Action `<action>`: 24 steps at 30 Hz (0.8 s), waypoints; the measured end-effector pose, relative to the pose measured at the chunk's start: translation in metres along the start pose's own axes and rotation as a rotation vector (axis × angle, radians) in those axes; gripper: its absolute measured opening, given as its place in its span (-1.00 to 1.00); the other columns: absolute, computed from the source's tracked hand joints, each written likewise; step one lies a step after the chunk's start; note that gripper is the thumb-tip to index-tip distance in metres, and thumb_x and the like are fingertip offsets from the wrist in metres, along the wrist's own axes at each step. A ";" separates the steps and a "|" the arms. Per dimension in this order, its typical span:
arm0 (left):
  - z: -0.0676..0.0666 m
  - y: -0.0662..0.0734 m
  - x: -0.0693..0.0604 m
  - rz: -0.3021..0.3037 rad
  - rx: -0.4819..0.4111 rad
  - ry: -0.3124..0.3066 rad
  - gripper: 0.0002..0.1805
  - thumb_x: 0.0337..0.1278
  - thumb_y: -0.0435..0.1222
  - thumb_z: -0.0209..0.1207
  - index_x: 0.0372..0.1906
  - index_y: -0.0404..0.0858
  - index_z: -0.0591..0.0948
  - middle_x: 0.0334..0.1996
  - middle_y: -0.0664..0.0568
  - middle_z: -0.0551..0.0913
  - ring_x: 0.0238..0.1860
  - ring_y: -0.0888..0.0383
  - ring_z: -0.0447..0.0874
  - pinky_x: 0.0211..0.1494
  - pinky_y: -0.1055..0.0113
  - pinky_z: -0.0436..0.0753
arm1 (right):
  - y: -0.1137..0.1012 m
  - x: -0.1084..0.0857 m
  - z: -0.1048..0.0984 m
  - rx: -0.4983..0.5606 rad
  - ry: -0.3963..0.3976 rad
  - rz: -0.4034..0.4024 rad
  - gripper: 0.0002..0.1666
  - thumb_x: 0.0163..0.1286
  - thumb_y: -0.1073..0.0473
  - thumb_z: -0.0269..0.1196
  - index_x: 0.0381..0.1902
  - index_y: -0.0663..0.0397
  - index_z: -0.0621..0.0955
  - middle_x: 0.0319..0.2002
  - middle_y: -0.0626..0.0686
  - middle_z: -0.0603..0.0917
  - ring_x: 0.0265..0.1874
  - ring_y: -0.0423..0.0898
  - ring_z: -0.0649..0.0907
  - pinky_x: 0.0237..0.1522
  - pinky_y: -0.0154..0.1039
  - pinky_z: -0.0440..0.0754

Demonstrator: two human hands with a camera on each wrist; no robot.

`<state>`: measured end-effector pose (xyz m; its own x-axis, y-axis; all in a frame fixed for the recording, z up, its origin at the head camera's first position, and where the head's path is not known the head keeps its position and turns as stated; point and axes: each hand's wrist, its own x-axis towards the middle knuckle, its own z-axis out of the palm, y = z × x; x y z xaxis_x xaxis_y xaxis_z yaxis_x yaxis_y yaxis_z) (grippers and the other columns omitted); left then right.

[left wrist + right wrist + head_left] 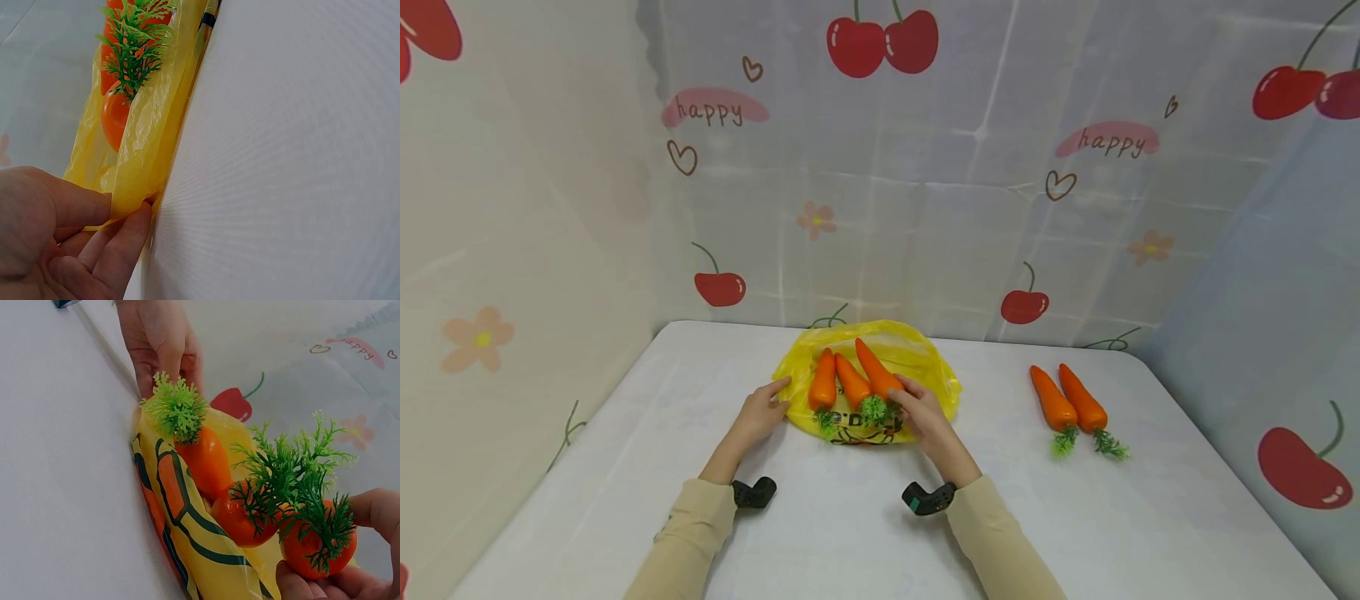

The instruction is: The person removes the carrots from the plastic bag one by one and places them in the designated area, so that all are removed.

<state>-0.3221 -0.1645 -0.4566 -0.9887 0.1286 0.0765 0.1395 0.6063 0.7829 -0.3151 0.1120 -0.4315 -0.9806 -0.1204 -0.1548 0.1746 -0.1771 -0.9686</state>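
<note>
A yellow plastic bag with dark printing lies on the white table, its mouth toward me. Three orange carrots with green tops rest in or on it: a left carrot, a middle carrot and a right carrot. My right hand grips the right carrot near its leafy end; in the right wrist view the thumb and fingers lie on either side of it. At the bag's left edge, my left hand pinches the yellow plastic between thumb and fingers.
Two more carrots, one beside the other, lie on the table at the right, leafy ends toward me. Cherry-printed curtains close in the back and both sides. Each wrist wears a black camera.
</note>
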 end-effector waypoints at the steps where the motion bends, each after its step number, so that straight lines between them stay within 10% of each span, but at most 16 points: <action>1: 0.000 0.000 0.000 0.000 -0.004 -0.001 -0.48 0.26 -0.45 0.02 0.31 -0.48 0.28 0.26 -0.39 0.26 0.13 -0.29 0.39 0.14 -0.06 0.39 | -0.001 0.000 0.000 0.009 0.002 0.005 -0.36 0.33 0.23 0.16 0.34 0.28 0.29 0.22 0.23 0.35 -0.33 -0.18 0.37 -0.40 -0.44 0.33; 14: -0.001 0.002 -0.001 -0.001 -0.004 -0.002 -0.48 0.27 -0.46 0.02 0.31 -0.49 0.28 0.27 -0.39 0.25 0.15 -0.29 0.36 0.16 -0.07 0.37 | -0.010 -0.008 -0.007 0.039 -0.020 -0.012 -0.36 0.38 0.21 0.13 0.36 0.24 0.25 0.22 0.21 0.31 -0.39 -0.14 0.33 -0.23 -0.33 0.30; 24: 0.000 0.003 -0.002 -0.017 -0.023 0.006 -0.48 0.26 -0.48 0.01 0.31 -0.48 0.27 0.27 -0.38 0.25 0.15 -0.26 0.38 0.14 -0.03 0.41 | -0.030 -0.019 -0.030 0.099 -0.042 -0.090 -0.34 0.38 0.28 0.12 0.37 0.31 0.19 0.26 0.22 0.25 -0.03 -0.02 0.33 -0.19 -0.43 0.38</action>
<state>-0.3194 -0.1632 -0.4545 -0.9912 0.1140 0.0668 0.1216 0.5898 0.7983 -0.3042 0.1490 -0.4050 -0.9884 -0.1403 -0.0582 0.0965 -0.2843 -0.9539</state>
